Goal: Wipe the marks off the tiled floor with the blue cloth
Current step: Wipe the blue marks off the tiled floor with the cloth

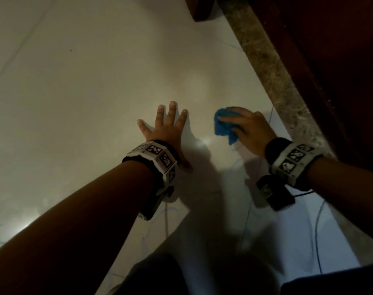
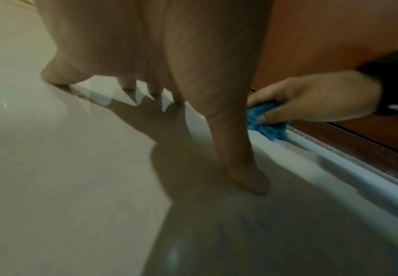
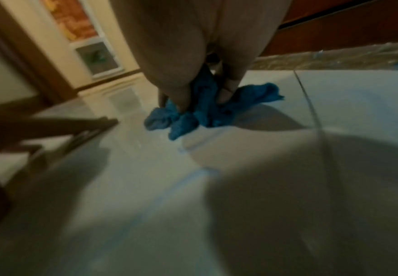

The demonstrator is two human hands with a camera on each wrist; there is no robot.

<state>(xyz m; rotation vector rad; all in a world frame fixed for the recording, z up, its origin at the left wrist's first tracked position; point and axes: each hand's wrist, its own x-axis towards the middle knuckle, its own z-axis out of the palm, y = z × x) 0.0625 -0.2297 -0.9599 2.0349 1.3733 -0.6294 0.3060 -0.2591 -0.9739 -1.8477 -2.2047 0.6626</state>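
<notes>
**Blue cloth bunched under our right hand, near the stone border**

We have our right hand (image 1: 248, 129) curled over the blue cloth (image 1: 223, 124), fingers and thumb gripping the crumpled fabric and holding it down on the tiled floor (image 1: 85, 103). In the right wrist view the cloth (image 3: 207, 110) spills out from under the fingers on both sides, with one flap reaching toward a grout line (image 3: 311, 110) and the rest bunched on the side toward our other hand. The cloth sits on the pale tile close to the speckled stone border (image 1: 272, 81) that runs along the floor's right edge, though not touching it; dark red-brown woodwork (image 1: 330, 60) rises just beyond that border.

Our left hand (image 1: 166, 126) lies flat on the floor just beside the cloth, palm down, fingers straight and spread, holding nothing. The left wrist view shows its fingertips (image 2: 250, 179) planted on the tile, casting a shadow.

Faint blue lines (image 1: 248, 209) cross the tile nearer to us, by our wrists, one showing in the right wrist view as a pale blue streak (image 3: 181, 183). A small dark speck (image 1: 71, 50) lies far off toward the floor's left side. Both wrists wear bands (image 1: 158, 157) with black-and-white square markers.
</notes>
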